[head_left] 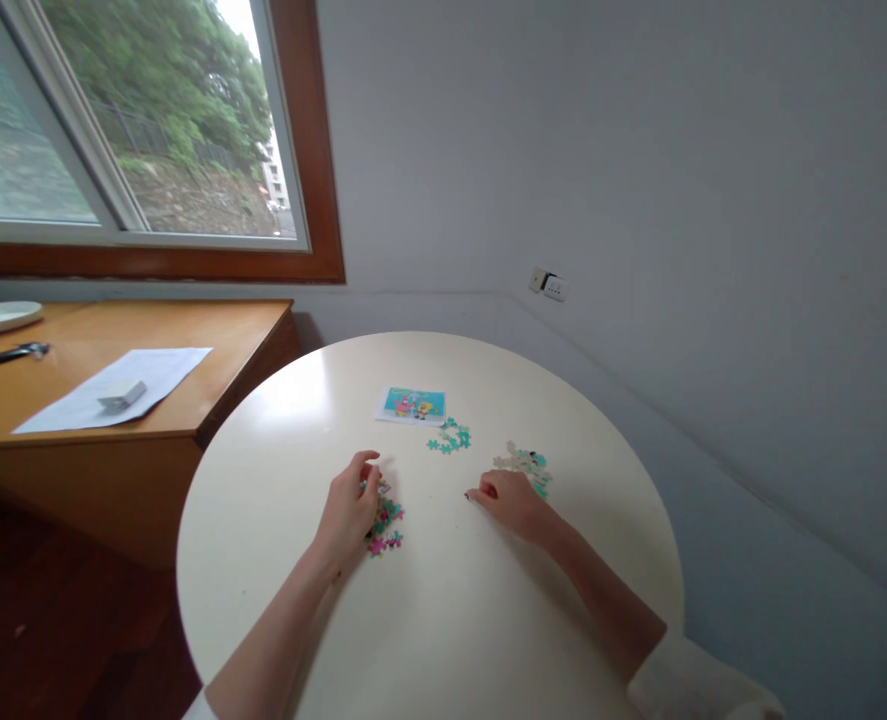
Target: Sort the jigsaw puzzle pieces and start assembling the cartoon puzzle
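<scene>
My left hand [353, 500] hovers over a pile of multicoloured jigsaw pieces [389, 515], its fingers loosely curved and apart with nothing visible between them. Part of that pile is hidden behind the hand. Across from it, my right hand [507, 500] is closed in a pinch on a small jigsaw piece [468, 496], of which only a dark bit shows at the fingertips. Just beyond the right hand lies a second heap of pale and teal pieces [522, 460]. Green pieces [450, 437] form a small loose cluster below the reference picture [414, 404], which shows pink and yellow cartoon figures.
All of this is on a round white table [428, 620]. To the left stands a wooden desk [240, 330] with a paper sheet [165, 370], a small white box [123, 395], a dark object [19, 352] and a white plate [0, 317]. A wall socket [555, 288] is behind.
</scene>
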The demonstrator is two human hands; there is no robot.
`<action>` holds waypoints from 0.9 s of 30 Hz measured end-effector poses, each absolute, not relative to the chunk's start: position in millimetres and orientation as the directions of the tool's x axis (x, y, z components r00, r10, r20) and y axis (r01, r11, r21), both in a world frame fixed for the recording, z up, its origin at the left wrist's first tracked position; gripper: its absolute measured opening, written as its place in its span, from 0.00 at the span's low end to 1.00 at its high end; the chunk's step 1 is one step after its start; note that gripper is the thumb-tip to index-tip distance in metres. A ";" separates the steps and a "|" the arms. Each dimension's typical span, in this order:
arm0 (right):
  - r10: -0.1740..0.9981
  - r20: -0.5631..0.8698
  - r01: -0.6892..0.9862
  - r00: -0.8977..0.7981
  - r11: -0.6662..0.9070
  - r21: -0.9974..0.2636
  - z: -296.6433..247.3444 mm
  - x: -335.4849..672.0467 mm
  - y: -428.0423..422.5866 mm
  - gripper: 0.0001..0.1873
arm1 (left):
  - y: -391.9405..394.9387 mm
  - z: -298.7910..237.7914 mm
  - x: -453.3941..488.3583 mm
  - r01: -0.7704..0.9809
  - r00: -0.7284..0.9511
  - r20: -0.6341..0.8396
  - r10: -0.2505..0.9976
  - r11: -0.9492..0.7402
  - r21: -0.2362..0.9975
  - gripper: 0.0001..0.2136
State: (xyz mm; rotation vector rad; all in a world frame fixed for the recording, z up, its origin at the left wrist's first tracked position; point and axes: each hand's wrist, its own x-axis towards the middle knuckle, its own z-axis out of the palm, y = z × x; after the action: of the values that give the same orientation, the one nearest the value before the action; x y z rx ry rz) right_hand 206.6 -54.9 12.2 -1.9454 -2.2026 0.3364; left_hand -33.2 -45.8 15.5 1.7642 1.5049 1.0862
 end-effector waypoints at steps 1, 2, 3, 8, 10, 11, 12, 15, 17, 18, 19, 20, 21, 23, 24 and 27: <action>0.993 -0.012 0.960 -0.114 0.107 -0.259 10.9 204.7 -54.4 0.14 | -45.3 15.2 -33.4 0.510 0.033 0.217 0.976 -0.203 0.836 0.14; 0.994 -0.012 0.968 -0.105 0.099 -0.232 9.8 203.8 -54.1 0.14 | -44.7 14.8 -33.6 0.511 0.032 0.219 0.975 -0.204 0.835 0.14; 0.995 -0.010 0.973 -0.102 0.098 -0.209 8.7 203.8 -54.1 0.14 | -44.2 14.5 -33.9 0.513 0.031 0.219 0.975 -0.204 0.834 0.14; 0.995 0.079 0.984 -0.065 0.077 -0.161 2.9 212.3 -59.5 0.19 | -43.7 14.3 -35.4 0.516 0.021 0.227 0.974 -0.205 0.831 0.14; 0.986 0.160 0.986 -0.048 0.072 -0.150 -0.7 216.8 -63.2 0.17 | -44.0 14.8 -35.8 0.510 0.018 0.228 0.973 -0.205 0.835 0.14; 0.977 0.209 0.987 -0.047 0.078 -0.143 -2.7 218.6 -65.1 0.16 | -44.1 15.0 -36.0 0.506 0.018 0.230 0.973 -0.207 0.837 0.14; 0.965 0.259 0.987 -0.051 0.088 -0.135 -4.7 219.9 -66.9 0.15 | -44.2 15.1 -36.1 0.502 0.018 0.234 0.972 -0.211 0.839 0.14; 0.920 0.379 0.978 -0.101 0.161 -0.129 -10.1 220.4 -71.6 0.10 | -44.0 15.2 -36.3 0.499 0.019 0.247 0.969 -0.224 0.837 0.14; 0.904 0.400 0.966 -0.150 0.220 -0.136 -13.3 218.3 -72.9 0.09 | -43.5 15.2 -36.3 0.503 0.017 0.253 0.967 -0.227 0.834 0.14; 0.906 0.387 0.960 -0.170 0.240 -0.141 -14.8 216.8 -72.6 0.10 | -43.2 15.1 -36.3 0.506 0.016 0.253 0.967 -0.226 0.833 0.14; 0.913 0.366 0.957 -0.181 0.249 -0.147 -16.3 215.2 -71.5 0.10 | -43.0 15.1 -36.3 0.508 0.014 0.254 0.967 -0.226 0.831 0.14; 0.922 0.339 0.956 -0.188 0.251 -0.154 -17.6 213.7 -69.7 0.10 | -42.7 15.1 -36.4 0.511 0.012 0.256 0.967 -0.226 0.830 0.14; 0.930 0.312 0.954 -0.192 0.251 -0.161 -18.8 212.1 -67.2 0.10 | -42.5 15.1 -36.5 0.513 0.008 0.259 0.966 -0.226 0.828 0.14; 0.943 0.271 0.953 -0.196 0.248 -0.175 -19.7 208.7 -61.3 0.09 | -42.0 15.2 -37.0 0.515 -0.002 0.265 0.964 -0.226 0.827 0.13; 0.946 0.258 0.952 -0.197 0.248 -0.182 -19.2 206.8 -58.3 0.09 | -41.8 15.3 -37.4 0.511 -0.009 0.265 0.964 -0.224 0.830 0.13; 0.951 0.228 0.935 -0.208 0.262 -0.239 -12.3 200.0 -52.6 0.11 | -40.8 15.4 -38.7 0.486 -0.034 0.250 0.968 -0.203 0.850 0.13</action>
State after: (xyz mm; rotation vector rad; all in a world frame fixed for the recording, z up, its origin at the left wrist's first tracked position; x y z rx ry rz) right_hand 200.0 -52.6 -12.3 -1.7282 -2.2122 0.0696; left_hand -38.7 -40.8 15.4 1.7184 1.5303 1.1827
